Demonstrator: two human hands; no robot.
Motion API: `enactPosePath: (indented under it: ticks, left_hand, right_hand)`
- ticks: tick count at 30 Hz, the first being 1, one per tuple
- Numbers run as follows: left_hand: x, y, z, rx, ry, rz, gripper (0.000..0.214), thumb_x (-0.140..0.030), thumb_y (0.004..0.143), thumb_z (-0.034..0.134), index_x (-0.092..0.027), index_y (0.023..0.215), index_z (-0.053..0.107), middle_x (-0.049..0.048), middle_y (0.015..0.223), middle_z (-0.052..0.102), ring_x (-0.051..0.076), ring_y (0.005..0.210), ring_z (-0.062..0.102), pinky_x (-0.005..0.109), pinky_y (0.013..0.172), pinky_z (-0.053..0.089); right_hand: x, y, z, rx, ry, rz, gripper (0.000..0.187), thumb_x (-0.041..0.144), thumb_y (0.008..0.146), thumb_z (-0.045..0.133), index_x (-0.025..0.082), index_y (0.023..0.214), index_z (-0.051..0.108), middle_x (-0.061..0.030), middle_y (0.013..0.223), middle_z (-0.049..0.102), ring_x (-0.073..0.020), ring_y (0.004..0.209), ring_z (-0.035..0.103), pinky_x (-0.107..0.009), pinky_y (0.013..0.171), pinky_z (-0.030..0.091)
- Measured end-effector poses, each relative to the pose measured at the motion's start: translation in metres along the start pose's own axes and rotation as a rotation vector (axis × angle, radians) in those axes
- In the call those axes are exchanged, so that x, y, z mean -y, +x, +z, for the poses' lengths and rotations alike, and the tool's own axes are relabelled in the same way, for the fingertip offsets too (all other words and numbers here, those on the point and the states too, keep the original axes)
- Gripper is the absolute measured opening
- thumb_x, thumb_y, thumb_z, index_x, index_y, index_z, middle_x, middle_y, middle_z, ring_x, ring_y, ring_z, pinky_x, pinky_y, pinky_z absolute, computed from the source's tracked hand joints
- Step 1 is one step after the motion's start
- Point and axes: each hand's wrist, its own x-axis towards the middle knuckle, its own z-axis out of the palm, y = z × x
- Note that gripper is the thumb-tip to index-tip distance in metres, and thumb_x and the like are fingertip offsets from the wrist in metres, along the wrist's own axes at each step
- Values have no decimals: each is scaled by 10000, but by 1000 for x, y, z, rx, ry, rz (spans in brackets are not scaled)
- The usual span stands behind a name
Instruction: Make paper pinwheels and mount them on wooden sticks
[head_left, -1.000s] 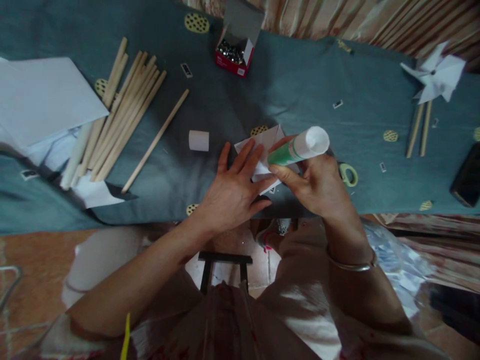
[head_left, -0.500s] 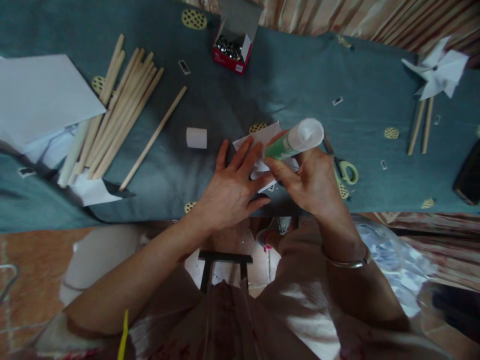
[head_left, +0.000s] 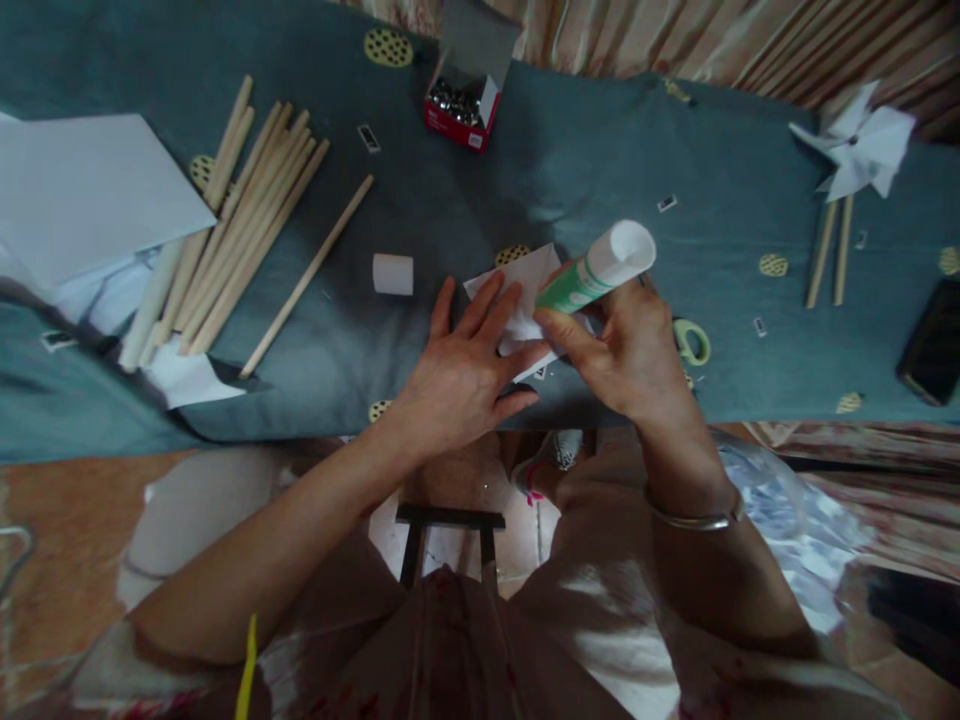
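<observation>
At frame centre I have the right hand [head_left: 634, 345] clamped round a green-and-white tube [head_left: 592, 272], the left hand [head_left: 461, 382], fingers apart, on white paper [head_left: 534, 268]. Upper centre, an open red box [head_left: 454, 128] holds shiny metal pieces [head_left: 453, 101].

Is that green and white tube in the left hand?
No, the right hand grips the tube, while the left hand rests on the white paper.

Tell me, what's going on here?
A person's right hand is holding a green and white tube, tilted over some paper. The left hand is spread on the paper. Sticks lie off to the left, and a pinwheel is far to the right. I can't tell if the tube touches the paper.
</observation>
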Motion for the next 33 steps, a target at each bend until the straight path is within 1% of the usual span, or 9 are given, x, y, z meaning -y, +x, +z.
enactPosePath:
  ticks: [4, 9, 13, 16, 19, 23, 27, 30, 33]
  left_hand:
    - [0, -1, 0, -4, 15, -2, 450, -517, 934, 533, -336, 1346, 544, 63, 1600, 343, 373, 1497, 214, 704, 1170, 137]
    - [1, 0, 3, -13, 44, 25, 520, -508, 896, 609, -288, 1362, 539, 147, 1593, 329, 417, 1487, 223, 731, 1137, 150]
    - [2, 0, 4, -20, 22, 18, 490, -511, 917, 569, -290, 1353, 544, 100, 1610, 314, 400, 1495, 204, 723, 1153, 125]
    - [1, 0, 4, -11, 19, 10, 485, -524, 915, 563, -295, 1343, 557, 99, 1612, 309, 399, 1493, 211, 711, 1165, 112]
    - [1, 1, 3, -3, 11, 1, 477, -529, 914, 564, -276, 1317, 585, 116, 1605, 319, 405, 1494, 210, 707, 1164, 94]
    - [2, 1, 2, 8, 10, 12, 464, -516, 909, 581, -292, 1314, 601, 111, 1609, 313, 412, 1493, 203, 705, 1159, 82]
    - [5, 1, 1, -3, 17, 27, 472, -509, 909, 587, -324, 1342, 584, 103, 1613, 307, 406, 1493, 205, 689, 1163, 86]
    - [6, 1, 3, 0, 27, 23, 482, -525, 907, 586, -324, 1345, 584, 128, 1604, 317, 413, 1489, 216, 692, 1154, 107]
    - [6, 1, 3, -10, 11, 18, 510, -533, 901, 593, -323, 1365, 562, 127, 1599, 329, 408, 1490, 220, 685, 1156, 114]
  right_hand:
    - [-1, -2, 2, -14, 44, 18, 161, 432, 828, 646, 280, 870, 609, -89, 793, 690, -327, 860, 651, -461, 701, 494]
    - [-2, -7, 6, 5, 99, 33, 170, 391, 834, 654, 278, 955, 618, -93, 904, 720, -312, 851, 669, -468, 740, 520]
    - [0, -8, 9, 3, 81, 31, 170, 383, 850, 635, 263, 970, 609, -112, 949, 724, -303, 843, 673, -470, 772, 522]
    - [1, -7, 10, 3, 49, 12, 168, 398, 872, 619, 254, 958, 602, -113, 949, 723, -277, 848, 672, -437, 784, 523]
    - [2, -4, 13, -23, 38, -5, 261, 468, 860, 623, 221, 942, 600, -115, 914, 720, -267, 833, 670, -419, 774, 524]
    - [-2, 1, 19, -88, 104, 22, 264, 456, 818, 671, 221, 923, 611, -63, 830, 704, -245, 786, 657, -393, 745, 515]
    - [-12, 9, 20, -163, 362, 125, 247, 419, 771, 738, 206, 814, 619, -16, 732, 657, -202, 716, 636, -369, 717, 519]
    - [-20, 13, 14, -205, 702, 191, 283, 444, 735, 781, 213, 746, 619, 16, 690, 638, -164, 688, 628, -333, 692, 537]
    - [-26, 13, 6, -257, 1025, 246, 305, 441, 686, 830, 212, 718, 632, 32, 727, 657, -130, 711, 645, -294, 721, 559]
